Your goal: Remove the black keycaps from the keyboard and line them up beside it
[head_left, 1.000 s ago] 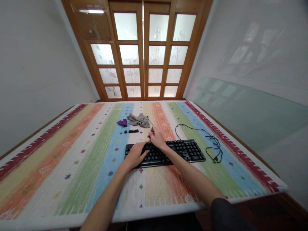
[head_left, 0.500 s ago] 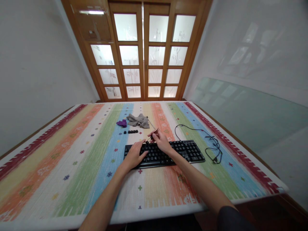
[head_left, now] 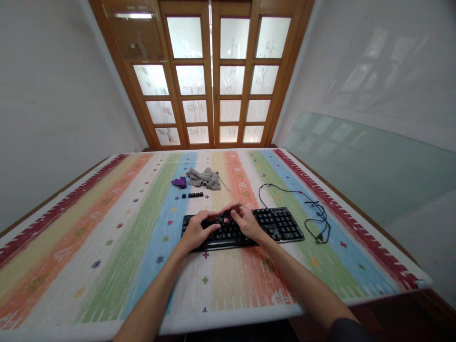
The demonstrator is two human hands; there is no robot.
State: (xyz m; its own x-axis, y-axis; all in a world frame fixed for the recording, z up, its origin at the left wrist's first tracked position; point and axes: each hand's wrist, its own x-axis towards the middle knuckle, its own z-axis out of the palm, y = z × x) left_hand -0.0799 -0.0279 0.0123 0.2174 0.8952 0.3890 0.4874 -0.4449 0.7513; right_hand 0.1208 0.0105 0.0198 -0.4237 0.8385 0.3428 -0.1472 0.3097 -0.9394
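A black keyboard (head_left: 278, 221) lies across the near half of the table. My left hand (head_left: 196, 230) rests on its left part, thumb and forefinger spread apart over the keys. Over the middle keys is my right hand (head_left: 249, 223), its fingers bent and pointing left, closed around a small dark thing that I cannot make out. The fingertips of both hands come close together above the upper rows. Beyond the keyboard, several loose black keycaps (head_left: 195, 195) stand in a short row, one set slightly apart.
Behind the keycaps lie a crumpled grey cloth (head_left: 204, 178), a small purple cloth (head_left: 179, 182) and a thin stick (head_left: 223, 182). The keyboard's black cable (head_left: 315, 204) loops to the right. A striped tablecloth (head_left: 121, 266) covers the table; wooden doors (head_left: 213, 104) stand behind.
My right hand has come down and closer to the keys, its fingers turning left, and the thin tip that showed above it is now hidden. My left hand stays at the keyboard's left part.
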